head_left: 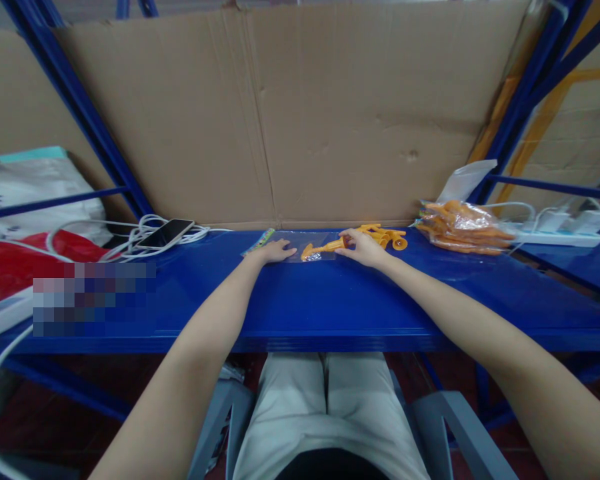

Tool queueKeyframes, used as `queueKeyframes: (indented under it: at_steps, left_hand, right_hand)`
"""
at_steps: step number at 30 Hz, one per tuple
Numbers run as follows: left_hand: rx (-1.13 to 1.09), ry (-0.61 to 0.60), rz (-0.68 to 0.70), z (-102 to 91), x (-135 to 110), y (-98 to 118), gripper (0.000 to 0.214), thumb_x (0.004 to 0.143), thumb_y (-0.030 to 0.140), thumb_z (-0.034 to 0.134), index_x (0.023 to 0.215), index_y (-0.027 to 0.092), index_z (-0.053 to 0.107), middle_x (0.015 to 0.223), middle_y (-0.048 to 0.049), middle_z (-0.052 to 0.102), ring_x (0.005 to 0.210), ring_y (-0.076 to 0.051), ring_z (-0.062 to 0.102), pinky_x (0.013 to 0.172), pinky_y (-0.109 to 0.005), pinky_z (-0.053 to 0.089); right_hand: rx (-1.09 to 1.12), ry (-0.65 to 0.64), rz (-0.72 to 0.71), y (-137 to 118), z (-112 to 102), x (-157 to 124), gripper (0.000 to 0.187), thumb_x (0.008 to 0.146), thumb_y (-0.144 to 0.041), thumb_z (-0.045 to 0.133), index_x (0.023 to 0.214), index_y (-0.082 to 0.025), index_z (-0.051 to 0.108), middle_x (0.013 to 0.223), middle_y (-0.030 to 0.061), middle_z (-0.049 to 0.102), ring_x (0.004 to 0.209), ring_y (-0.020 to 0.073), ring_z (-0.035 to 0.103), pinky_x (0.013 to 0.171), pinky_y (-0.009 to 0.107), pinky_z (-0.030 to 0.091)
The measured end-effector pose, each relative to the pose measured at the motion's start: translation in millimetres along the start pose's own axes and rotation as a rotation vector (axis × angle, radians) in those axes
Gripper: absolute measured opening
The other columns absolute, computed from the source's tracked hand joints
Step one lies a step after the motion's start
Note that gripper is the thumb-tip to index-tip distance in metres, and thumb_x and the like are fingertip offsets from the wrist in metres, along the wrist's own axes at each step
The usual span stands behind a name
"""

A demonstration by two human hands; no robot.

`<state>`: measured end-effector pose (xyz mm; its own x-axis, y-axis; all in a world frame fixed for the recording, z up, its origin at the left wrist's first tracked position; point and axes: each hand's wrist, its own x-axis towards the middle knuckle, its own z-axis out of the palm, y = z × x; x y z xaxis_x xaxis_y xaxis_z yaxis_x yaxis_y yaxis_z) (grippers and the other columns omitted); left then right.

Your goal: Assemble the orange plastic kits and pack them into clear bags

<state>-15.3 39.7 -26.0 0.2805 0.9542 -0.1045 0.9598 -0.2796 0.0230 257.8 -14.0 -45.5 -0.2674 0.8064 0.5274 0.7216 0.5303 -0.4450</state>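
Observation:
My left hand (279,251) rests on a clear plastic bag (317,238) that lies flat on the blue table, its fingers stretched out and the thumb apart. A colourful printed header (260,241) shows at the bag's left end, partly behind that hand. My right hand (364,249) is closed around one end of an orange plastic toy piece (330,247) with a hooked head. The head lies over or within the bag; I cannot tell which. Just beyond my right hand is a small pile of loose orange plastic pieces (385,236).
Filled bags of orange pieces (467,228) are stacked at the right, beside a white power strip (563,235). A phone (166,234) lies on coiled white cables (153,230) at the left, near a red bag (25,263). Cardboard (330,120) walls the back.

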Motion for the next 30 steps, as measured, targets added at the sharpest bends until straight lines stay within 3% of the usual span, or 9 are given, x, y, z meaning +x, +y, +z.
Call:
queueKeyframes:
  at_steps: [6,9,11,16,22,27,30]
  left_hand:
    - [0.006,0.061,-0.032,-4.7,-2.7,2.1,0.063,0.094,0.048,0.027,0.148,0.017,0.038,0.157,-0.0073,0.030,0.145,-0.023,0.028,0.115,-0.035,0.027]
    - [0.005,0.144,-0.234,-7.5,-5.1,-4.9,0.058,0.094,0.043,0.028,0.146,0.023,0.042,0.153,-0.0085,0.039,0.141,-0.030,0.035,0.113,-0.053,0.028]
    - [-0.017,0.176,-0.368,-8.6,-6.1,-11.5,0.055,0.092,0.041,0.033,0.142,0.022,0.048,0.146,-0.0121,0.048,0.134,-0.034,0.045,0.108,-0.057,0.034]
    - [-0.007,0.194,-0.405,-9.3,-3.9,-23.9,0.051,0.086,0.031,0.040,0.127,0.011,0.063,0.129,-0.0162,0.063,0.120,-0.031,0.059,0.096,-0.036,0.049]
    - [0.024,0.165,-0.385,-11.2,-2.0,-27.8,0.050,0.085,0.025,0.039,0.125,0.009,0.064,0.130,-0.0152,0.063,0.120,-0.028,0.059,0.092,-0.029,0.050]
    - [0.026,0.155,-0.381,-9.8,1.1,-30.9,0.050,0.085,0.026,0.039,0.124,0.009,0.065,0.131,-0.0142,0.062,0.121,-0.027,0.058,0.090,-0.026,0.050]
    - [0.016,0.164,-0.378,-8.2,5.0,-34.0,0.049,0.085,0.025,0.040,0.123,0.008,0.066,0.130,-0.0154,0.063,0.120,-0.028,0.059,0.091,-0.027,0.050]
  right_hand:
    - [0.147,-0.006,0.057,-8.4,3.6,-0.6,0.036,0.072,-0.025,0.079,0.101,-0.011,0.063,0.096,0.0109,0.072,0.088,0.0195,0.070,0.084,0.036,0.056]
    - [0.173,-0.006,0.064,-9.0,4.2,0.0,0.034,0.073,-0.026,0.077,0.101,-0.011,0.064,0.097,0.0111,0.073,0.090,0.0197,0.070,0.087,0.037,0.056]
    - [0.174,-0.010,0.066,-8.1,4.5,0.3,0.033,0.074,-0.026,0.077,0.102,-0.012,0.066,0.099,0.0108,0.073,0.091,0.0204,0.070,0.089,0.039,0.055]
    - [0.136,-0.053,0.078,-7.7,6.6,0.1,0.037,0.073,-0.028,0.078,0.107,-0.014,0.072,0.106,0.0105,0.074,0.099,0.0243,0.070,0.095,0.041,0.054]
    - [0.162,-0.109,0.075,-16.2,13.0,7.2,0.040,0.070,-0.032,0.079,0.108,-0.020,0.074,0.106,0.0061,0.075,0.099,0.0269,0.070,0.092,0.043,0.055]
    - [0.121,-0.179,0.080,-26.9,16.5,20.3,0.033,0.070,-0.032,0.080,0.099,-0.016,0.077,0.096,0.0049,0.076,0.093,0.0267,0.072,0.083,0.037,0.059]
    - [0.082,-0.193,0.096,-31.7,20.1,26.2,0.037,0.069,-0.028,0.080,0.104,-0.014,0.076,0.098,0.0061,0.076,0.094,0.0277,0.072,0.083,0.036,0.058]
